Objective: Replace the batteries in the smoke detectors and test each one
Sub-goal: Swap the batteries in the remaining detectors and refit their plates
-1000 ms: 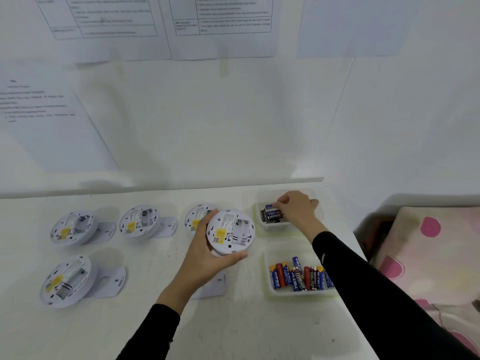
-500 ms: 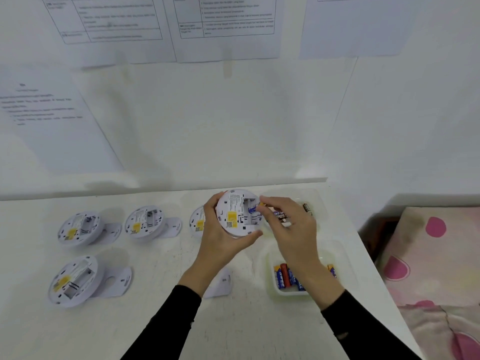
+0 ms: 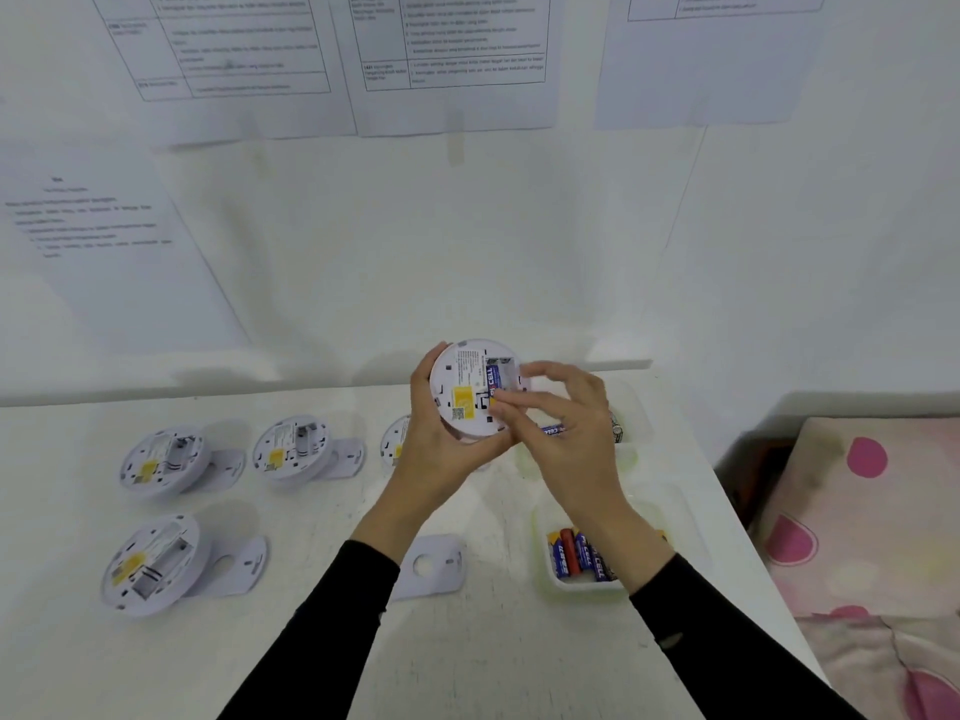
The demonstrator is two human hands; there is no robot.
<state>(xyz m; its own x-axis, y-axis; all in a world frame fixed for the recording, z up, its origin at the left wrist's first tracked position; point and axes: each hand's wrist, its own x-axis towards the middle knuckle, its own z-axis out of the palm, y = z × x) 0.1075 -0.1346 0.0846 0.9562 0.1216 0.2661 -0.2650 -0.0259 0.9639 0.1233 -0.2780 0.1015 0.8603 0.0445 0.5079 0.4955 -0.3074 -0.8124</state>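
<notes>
The smoke detector (image 3: 460,379) is held up off the surface (image 3: 311,641), its back turned to the camera, and it is gripped by the left hand (image 3: 441,452), whose fingers are wrapped round its left and lower rim. A blue battery (image 3: 492,376) is seen lying lengthwise in the open compartment beside the yellow sticker. The thumb tip of the right hand (image 3: 571,423) is pressed against the battery's lower end. The other fingers (image 3: 540,374) are arched and slightly spread over the detector's right rim, closed on nothing. A strip of blue label (image 3: 551,430) is glimpsed under the right palm; whether it is held there or lies in the far tray (image 3: 631,402) cannot be told. Down on the surface, three more detectors (image 3: 163,459) are laid out to the left, backs up and compartments open. A fourth (image 3: 394,444) is mostly hidden behind the left wrist. A loose mounting plate (image 3: 431,563) is seen between the two forearms. The near tray (image 3: 582,595) is set under the right wrist, and blue and red batteries (image 3: 576,558) are packed inside it. Both arms are covered by black sleeves (image 3: 332,615). Printed sheets (image 3: 452,59) are fixed to the wall behind, and pink-spotted bedding (image 3: 872,537) is seen off the right edge.
</notes>
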